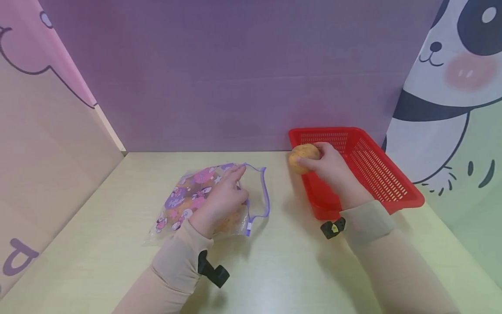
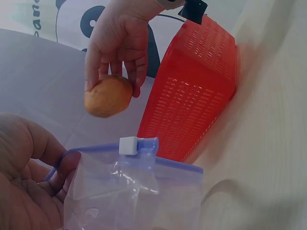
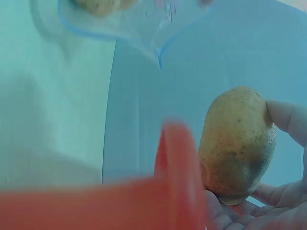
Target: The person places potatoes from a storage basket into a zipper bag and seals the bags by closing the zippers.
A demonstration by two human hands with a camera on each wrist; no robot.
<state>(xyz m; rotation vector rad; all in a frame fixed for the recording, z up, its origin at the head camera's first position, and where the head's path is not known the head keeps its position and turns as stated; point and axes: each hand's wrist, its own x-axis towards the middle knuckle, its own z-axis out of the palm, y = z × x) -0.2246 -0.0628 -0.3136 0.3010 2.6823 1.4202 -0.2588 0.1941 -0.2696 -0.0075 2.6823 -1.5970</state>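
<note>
My right hand holds a potato by its sides, above the left rim of the red basket. The right wrist view shows that potato whole, with fingers around its lower end and one side. To the left, a clear printed zip bag lies on the table, its mouth spread toward the basket. My left hand grips the mouth's edge; part of the fingers is hidden behind the plastic. A white slider sits on the purple zip. Potatoes show inside the bag, one of them at its mouth.
The red basket stands on the light wooden table, near the back and right walls. A purple wall closes off the back. Panda artwork covers the right panel.
</note>
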